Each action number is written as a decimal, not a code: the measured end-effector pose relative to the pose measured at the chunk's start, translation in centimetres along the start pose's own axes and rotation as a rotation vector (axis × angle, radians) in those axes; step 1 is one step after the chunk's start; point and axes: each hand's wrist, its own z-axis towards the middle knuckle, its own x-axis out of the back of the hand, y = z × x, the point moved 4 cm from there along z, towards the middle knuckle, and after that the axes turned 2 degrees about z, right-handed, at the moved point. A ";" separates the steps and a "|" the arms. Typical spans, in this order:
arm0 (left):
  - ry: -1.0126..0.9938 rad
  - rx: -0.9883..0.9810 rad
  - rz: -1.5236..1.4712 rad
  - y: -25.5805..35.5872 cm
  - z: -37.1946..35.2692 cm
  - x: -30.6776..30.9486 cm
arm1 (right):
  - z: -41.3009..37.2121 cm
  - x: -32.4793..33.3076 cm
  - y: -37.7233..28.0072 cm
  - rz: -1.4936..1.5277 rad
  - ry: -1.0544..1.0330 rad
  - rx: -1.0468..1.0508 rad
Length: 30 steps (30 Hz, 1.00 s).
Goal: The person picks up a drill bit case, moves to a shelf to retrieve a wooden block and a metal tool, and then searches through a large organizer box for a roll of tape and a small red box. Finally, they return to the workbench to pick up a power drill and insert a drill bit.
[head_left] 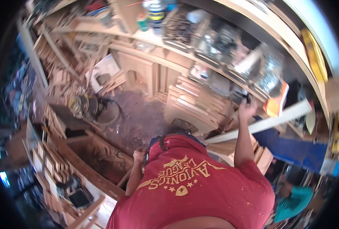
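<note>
My right hand is stretched forward to the lower shelf on the right. Its fingers are curled at a small dark object, too blurred to name. Near that hand are an orange and white packet and a long pale board that slants up to the right. My left hand hangs low beside my red shirt, with its fingers curled in and nothing visible in them. To its left is a brown wooden box with its inside in shadow.
Shelves with trays of hardware curve across the back. A yellow, dusty machine with a hose sits on the floor. Stacked wood pieces stand ahead. Wood scraps pile at left. A person in a green shirt is at lower right.
</note>
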 end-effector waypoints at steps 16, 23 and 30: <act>0.072 0.231 0.007 -7.7 13.3 12.1 | -23.1 -15.4 -34.2 0.320 -1.305 -0.024; 0.214 0.145 -0.173 -11.0 22.8 23.9 | -21.2 -26.9 -38.9 0.166 -1.388 -0.058; 0.040 0.388 -0.071 -14.6 25.3 26.3 | -21.2 -31.2 -36.6 -0.074 -1.432 -0.124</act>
